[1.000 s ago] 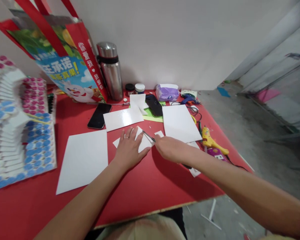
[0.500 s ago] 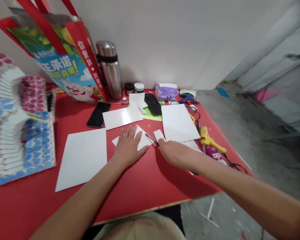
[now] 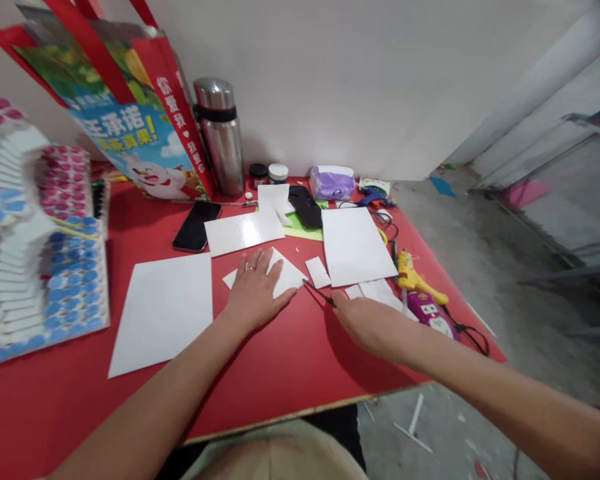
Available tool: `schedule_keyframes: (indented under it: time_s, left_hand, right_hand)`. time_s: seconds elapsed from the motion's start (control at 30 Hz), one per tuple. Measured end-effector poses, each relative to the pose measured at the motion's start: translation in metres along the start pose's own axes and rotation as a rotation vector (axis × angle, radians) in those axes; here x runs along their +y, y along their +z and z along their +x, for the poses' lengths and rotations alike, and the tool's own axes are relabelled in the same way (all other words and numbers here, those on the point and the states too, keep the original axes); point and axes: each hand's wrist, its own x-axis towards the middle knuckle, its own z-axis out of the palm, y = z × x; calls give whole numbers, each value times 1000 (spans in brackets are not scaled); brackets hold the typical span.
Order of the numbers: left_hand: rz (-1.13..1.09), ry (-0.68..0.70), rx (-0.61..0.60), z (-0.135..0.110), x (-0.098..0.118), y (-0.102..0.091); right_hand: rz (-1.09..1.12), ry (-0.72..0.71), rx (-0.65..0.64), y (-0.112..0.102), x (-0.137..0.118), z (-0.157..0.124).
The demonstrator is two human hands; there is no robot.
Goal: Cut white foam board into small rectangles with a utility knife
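My left hand (image 3: pixel 254 291) lies flat, fingers spread, pressing a small white sheet (image 3: pixel 289 277) down on the red table (image 3: pixel 290 360). A ring shows on one finger. My right hand (image 3: pixel 367 322) is closed round a thin dark-handled cutting tool (image 3: pixel 318 291) whose tip rests on the table just off the sheet's right corner. A small cut-off white piece (image 3: pixel 317 271) lies right of the sheet, apart from it.
Larger white sheets (image 3: pixel 163 310) (image 3: pixel 357 245) (image 3: pixel 243 233) lie around. A phone (image 3: pixel 196 225), steel flask (image 3: pixel 221 137), printed red bag (image 3: pixel 125 113), tissue pack (image 3: pixel 331 183) and small jars stand behind. A yellow glue gun (image 3: pixel 417 279) lies right. Stacked blue and pink dotted cards (image 3: pixel 35 247) fill the left. The table edge is close on the right.
My right hand has drawn the cutting tool back toward me and to the right, off the small sheet. The small cut piece now lies separate. My left hand has stayed put.
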Motion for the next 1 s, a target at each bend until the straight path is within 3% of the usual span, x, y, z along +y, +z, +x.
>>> schedule_keyframes:
  time_s: [0.2,0.43,0.53,0.67,0.8,1.0]
  left_hand:
    - [8,9,-14,0,-1,0]
    - [-106,72,28,-3,-8,1]
    - [-162,73,70,-2,-9,0]
    - [-234,61,108,-2,-10,-5]
    - [-293,63,123,-4,-11,-10]
    - [-353,79,141,-6,-13,-13]
  right_hand:
    - [100,86,-13,15,3,-14]
    - [349,84,321,15,24,-18]
    - [665,140,360,8,20,-3]
    - [988,88,383,4,9,31]
    - [1087,28,414,2,2,58]
    - [1191,10,364,-8,-3,75]
